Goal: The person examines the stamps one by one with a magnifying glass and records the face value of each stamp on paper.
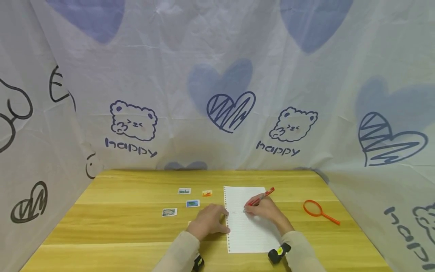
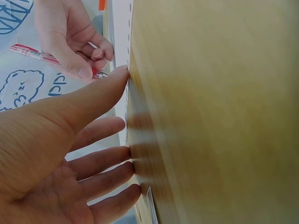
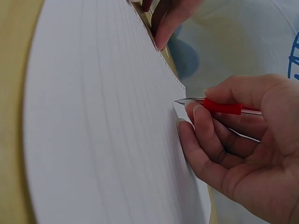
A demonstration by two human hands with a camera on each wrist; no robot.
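One pen (image 1: 267, 193) is pinched low in the right hand (image 1: 266, 207), likely for control. The left hand (image 1: 210, 220), fingers extended, seemingly steadies the paper (image 1: 249, 237).

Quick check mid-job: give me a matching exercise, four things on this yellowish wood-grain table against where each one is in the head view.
Things:
1. red-and-clear pen
2. lined white paper sheet
3. orange round-rimmed magnifying glass
4. small blue white-bordered picture card

Places:
A. on the table, right of the sheet
B. on the table, left of the sheet
C. pinched in the right hand
D. under the pen's tip, left hand at its punched edge

Pairs: 1-C, 2-D, 3-A, 4-B
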